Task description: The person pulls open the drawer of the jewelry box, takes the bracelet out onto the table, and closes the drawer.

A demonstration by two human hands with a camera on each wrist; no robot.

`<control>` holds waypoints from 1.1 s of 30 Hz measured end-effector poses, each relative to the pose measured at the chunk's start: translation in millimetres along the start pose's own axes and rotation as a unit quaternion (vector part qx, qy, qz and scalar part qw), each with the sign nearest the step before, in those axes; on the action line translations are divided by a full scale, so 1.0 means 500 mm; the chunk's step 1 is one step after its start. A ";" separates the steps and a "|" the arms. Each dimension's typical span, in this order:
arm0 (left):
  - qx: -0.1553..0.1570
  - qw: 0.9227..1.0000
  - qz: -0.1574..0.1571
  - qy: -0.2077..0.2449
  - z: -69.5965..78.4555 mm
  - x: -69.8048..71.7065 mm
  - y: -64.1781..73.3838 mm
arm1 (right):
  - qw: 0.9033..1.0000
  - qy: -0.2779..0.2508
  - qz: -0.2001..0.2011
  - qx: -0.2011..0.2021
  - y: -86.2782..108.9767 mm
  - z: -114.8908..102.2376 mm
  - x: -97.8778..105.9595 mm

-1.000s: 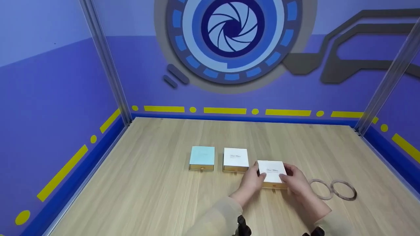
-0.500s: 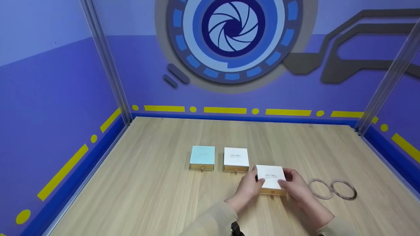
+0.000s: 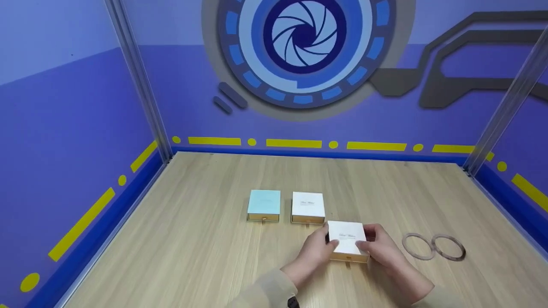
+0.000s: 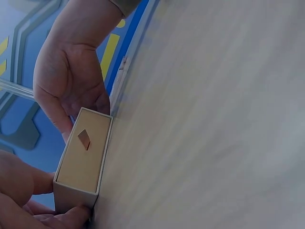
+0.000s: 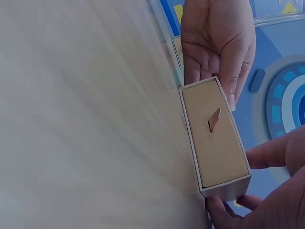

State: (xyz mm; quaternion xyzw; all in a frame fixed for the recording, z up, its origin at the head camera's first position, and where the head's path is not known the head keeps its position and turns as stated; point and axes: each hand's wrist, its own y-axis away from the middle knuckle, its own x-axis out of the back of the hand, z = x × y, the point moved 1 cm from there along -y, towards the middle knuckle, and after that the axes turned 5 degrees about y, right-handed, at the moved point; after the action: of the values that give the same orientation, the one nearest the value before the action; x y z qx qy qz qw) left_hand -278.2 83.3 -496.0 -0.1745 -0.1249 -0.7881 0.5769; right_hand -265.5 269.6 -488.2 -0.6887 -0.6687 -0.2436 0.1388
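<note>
- the square white cardboard box with a gold drawer front [image 3: 347, 238] is lower centre of the frame; whether it touches the pale wooden table [image 3: 192, 239], i cannot tell.
- the left hand [image 3: 314, 249] pinches its left side, the right hand [image 3: 384, 248] its right.
- the step looks like positioning the box, drawer closed.
- the next move probably calls for an even, level grip.

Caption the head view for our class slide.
Left hand and right hand grip a white box near two rings.

White drawer box [image 3: 347, 240], closed, lettered top up, between 2 hands [image 3: 314, 249] [image 3: 383, 248]
</note>
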 end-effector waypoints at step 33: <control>0.009 1.000 -0.007 -0.014 -0.021 0.070 0.057 | 0.999 -0.030 -0.011 0.004 0.028 -0.025 -0.067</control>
State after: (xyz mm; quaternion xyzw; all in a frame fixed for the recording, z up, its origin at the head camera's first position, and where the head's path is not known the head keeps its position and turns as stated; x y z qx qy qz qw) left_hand -262.0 39.9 -491.0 -0.1789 -0.1412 -0.7884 0.5714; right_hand -253.4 233.8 -493.0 -0.6877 -0.6812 -0.2216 0.1181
